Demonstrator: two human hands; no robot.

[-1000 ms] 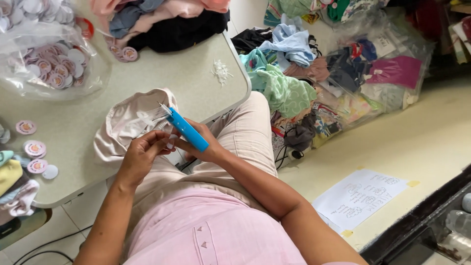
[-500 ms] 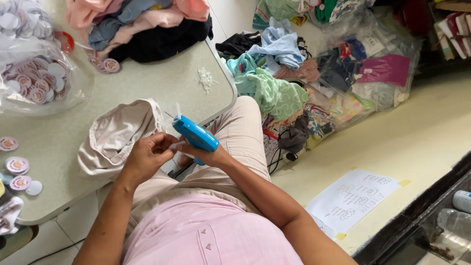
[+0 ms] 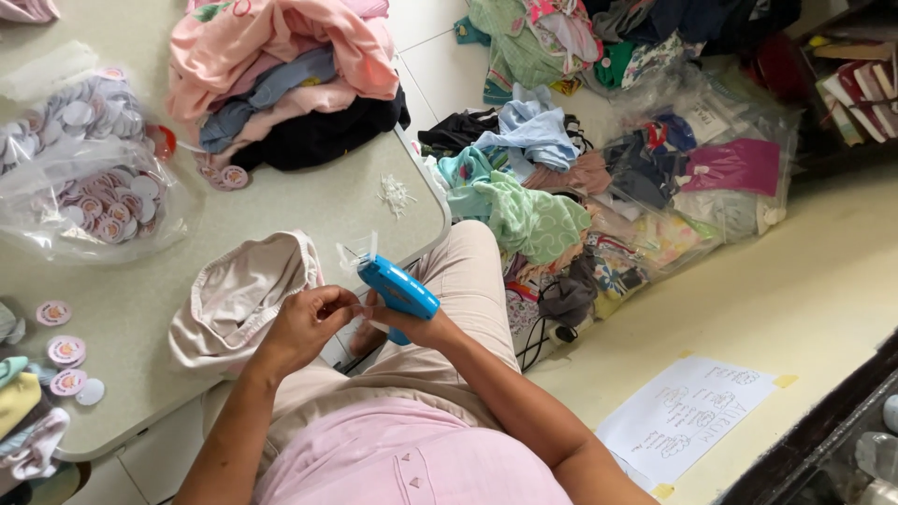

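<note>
- Pale grey-green tabletop (image 3: 281, 210) is filling the upper left of the view, with loose clothing heaped on the tiled floor at 2 o'clock.
- Right hand (image 3: 412, 325) is wrapping its fingers closed around the grip of a bright blue plastic tagging gun (image 3: 398, 288), whose needle end is pointing toward 11 o'clock.
- Left hand (image 3: 304, 323) is pinching its fingertips (image 3: 348, 299) together at the gun's front; what they are holding is too small to tell.
- Beige cotton garment (image 3: 238, 295) is lying crumpled at the table's near edge, at 9 o'clock from the gun and touching the left hand.
- Judging from that closeness, the needle could be pricking a fingertip if the trigger were squeezed while the left fingers are sitting at the tip.
- Garment is hanging partly over the edge, so a tug could be dragging it to the floor.
- Small white pile of plastic fasteners (image 3: 395, 194) is lying near the table corner at 12 o'clock, and a sleeve brushing past could be scattering it.
- Clear plastic bag of round pink-and-white tags (image 3: 89, 196) is sitting at 10 o'clock, with 4 or so loose tags (image 3: 65, 351) near the left edge that could be sliding off.
</note>
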